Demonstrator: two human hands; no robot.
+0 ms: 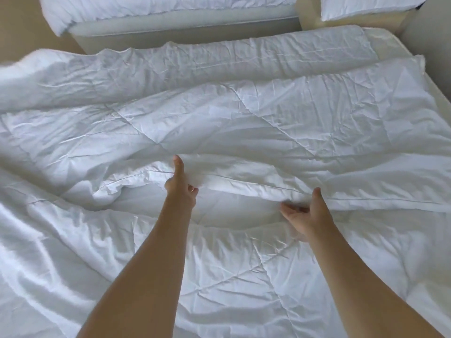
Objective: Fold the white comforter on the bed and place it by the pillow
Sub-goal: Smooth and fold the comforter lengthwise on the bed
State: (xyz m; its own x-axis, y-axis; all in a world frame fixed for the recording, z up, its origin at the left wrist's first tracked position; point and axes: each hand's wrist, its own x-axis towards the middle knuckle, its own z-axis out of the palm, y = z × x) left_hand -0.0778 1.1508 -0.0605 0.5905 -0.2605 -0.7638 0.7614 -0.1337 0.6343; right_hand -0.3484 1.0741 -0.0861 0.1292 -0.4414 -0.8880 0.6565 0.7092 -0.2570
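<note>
A white quilted comforter (244, 113) covers almost the whole bed, wrinkled, with one edge folded over so a piped hem runs across the middle. My left hand (180, 184) grips that hem left of centre, thumb on top and fingers tucked under the fabric. My right hand (305, 213) holds the same hem further right, thumb up and fingers curled beneath the edge. Both forearms reach in from the bottom of the view. I cannot make out a pillow on this bed.
A second bed (170, 23) with white bedding stands beyond the far side, across a narrow gap. A white pillow (366, 6) lies at the top right. Bare mattress (400, 42) shows at the far right corner. Beige floor (19, 25) shows at the upper left.
</note>
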